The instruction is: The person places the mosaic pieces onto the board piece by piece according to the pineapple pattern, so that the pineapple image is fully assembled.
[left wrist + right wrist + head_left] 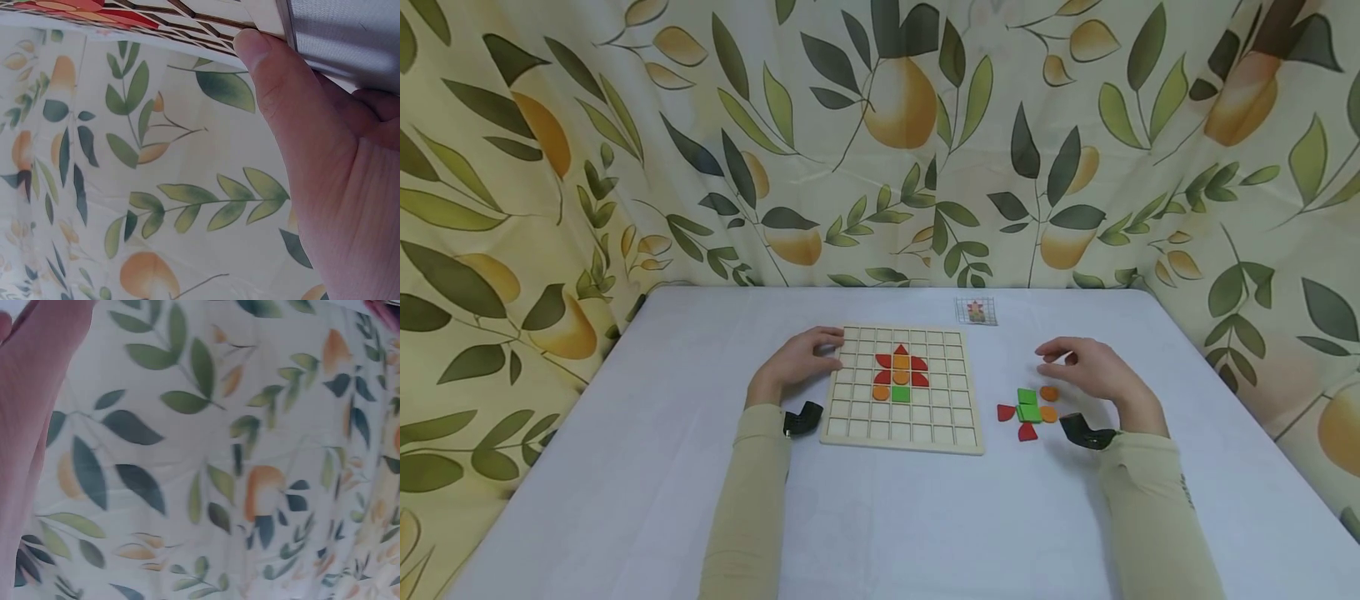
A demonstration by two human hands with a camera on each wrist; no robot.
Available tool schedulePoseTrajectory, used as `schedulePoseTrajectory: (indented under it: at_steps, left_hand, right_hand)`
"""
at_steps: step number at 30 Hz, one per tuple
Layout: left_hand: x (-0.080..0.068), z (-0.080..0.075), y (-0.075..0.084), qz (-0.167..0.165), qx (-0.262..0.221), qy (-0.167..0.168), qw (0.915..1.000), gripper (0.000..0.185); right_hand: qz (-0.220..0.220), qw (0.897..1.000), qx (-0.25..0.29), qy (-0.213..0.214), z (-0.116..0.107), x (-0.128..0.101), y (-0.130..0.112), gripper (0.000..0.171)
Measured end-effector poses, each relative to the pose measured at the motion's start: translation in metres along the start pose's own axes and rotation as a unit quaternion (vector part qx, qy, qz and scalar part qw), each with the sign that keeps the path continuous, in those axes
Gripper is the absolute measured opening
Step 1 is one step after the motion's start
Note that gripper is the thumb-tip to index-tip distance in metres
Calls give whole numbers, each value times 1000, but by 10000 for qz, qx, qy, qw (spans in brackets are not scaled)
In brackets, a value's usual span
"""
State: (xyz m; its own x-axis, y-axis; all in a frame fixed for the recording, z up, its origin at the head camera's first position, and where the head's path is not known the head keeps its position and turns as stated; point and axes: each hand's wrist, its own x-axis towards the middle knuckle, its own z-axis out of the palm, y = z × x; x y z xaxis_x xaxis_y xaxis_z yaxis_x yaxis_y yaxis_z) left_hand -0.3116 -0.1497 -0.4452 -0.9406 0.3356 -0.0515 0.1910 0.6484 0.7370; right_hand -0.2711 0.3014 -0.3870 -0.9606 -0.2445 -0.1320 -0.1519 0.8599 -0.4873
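The left hand (796,364) lay with fingers loosely bent against the wooden grid board's (857,428) left edge, thumb touching its corner. The right hand (1093,372) hovered, fingers relaxed and holding nothing, just above the loose coloured pieces (1028,412) lying right of the board.

Grid board (904,385) centre table (700,500); loose pieces (1028,412) right; card (976,311) behind.

Pattern card (976,311) too small to read; right hand (31,425) cut by frame edge, fingers unseen.
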Motion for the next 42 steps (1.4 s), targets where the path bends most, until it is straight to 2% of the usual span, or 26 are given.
schedulePoseTrajectory:
  at_steps: [6,10,16,23,31,36,42]
  left_hand:
    - [1,0,-1,-32,2,-17,10000,47]
    - [1,0,0,-47,-41,-23,10000,48]
    - [0,1,0,-21,-48,10,10000,47]
    - [0,2,-2,-81,-35,-2,10000,47]
    - [1,2,-1,-30,44,25,10000,47]
    - [0,2,-1,-46,48,26,10000,47]
    - [1,1,-2,-59,53,36,10000,47]
  right_hand:
    - [195,9976,48,-665,-2,-4,17,46]
    - [292,9958,46,-867,2,-2,19,44]
    - [109,9972,-28,-745,10,3,20,31]
    - [286,9962,43,-818,10,2,20,31]
    - [220,9981,-154,-553,12,6,20,26]
    - [31,9997,-117,-228,18,10,5,31]
    - [-709,9972,171,-184,42,23,-44,25]
